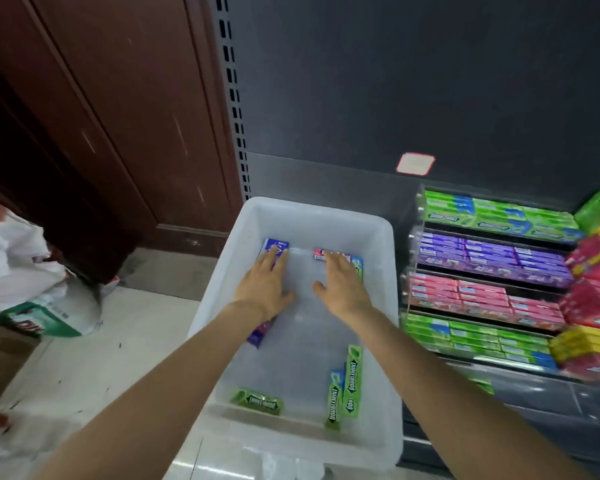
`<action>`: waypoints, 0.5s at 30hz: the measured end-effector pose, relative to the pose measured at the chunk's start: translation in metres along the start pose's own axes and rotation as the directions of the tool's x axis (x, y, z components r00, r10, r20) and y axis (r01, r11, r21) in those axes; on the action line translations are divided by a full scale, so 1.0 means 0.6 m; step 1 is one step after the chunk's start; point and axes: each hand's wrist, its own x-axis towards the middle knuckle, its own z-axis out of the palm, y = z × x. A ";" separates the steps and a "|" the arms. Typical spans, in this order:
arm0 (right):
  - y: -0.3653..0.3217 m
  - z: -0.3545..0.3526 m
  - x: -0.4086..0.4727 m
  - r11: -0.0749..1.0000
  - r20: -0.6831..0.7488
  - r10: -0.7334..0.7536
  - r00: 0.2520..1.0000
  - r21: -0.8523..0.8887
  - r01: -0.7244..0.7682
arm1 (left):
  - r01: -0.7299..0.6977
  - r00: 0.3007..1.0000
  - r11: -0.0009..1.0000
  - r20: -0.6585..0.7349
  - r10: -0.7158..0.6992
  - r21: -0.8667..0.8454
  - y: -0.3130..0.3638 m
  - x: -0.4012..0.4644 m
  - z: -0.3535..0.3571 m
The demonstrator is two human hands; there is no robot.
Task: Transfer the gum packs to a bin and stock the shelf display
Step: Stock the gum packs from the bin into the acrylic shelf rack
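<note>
Both arms reach into the bin (219, 303), left hand (265, 282) and right hand (342, 282) flat, fingers straight on gum packs (352, 379).

Your two hands reach into a bin (381, 237) on the floor; gum packs (350, 382) lie scattered inside. A shelf display (482, 271) stands just right of it, bags (25, 271) well left.
</note>
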 end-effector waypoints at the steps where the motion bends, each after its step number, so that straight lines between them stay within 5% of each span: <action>1: 0.003 0.007 0.011 0.999 0.028 0.028 0.999 -0.032 -0.027 | -0.017 1.000 1.000 0.025 0.017 0.003 -0.007 0.010 0.005; 6: 0.015 0.028 0.044 0.980 0.059 0.118 0.991 -0.167 -0.107 | -0.060 0.997 0.998 0.042 0.058 0.032 -0.029 0.041 0.026; 15: 0.008 0.045 0.037 0.920 -0.081 0.037 0.996 -0.386 -0.065 | -0.073 0.997 0.995 0.035 0.071 0.066 -0.034 0.044 0.037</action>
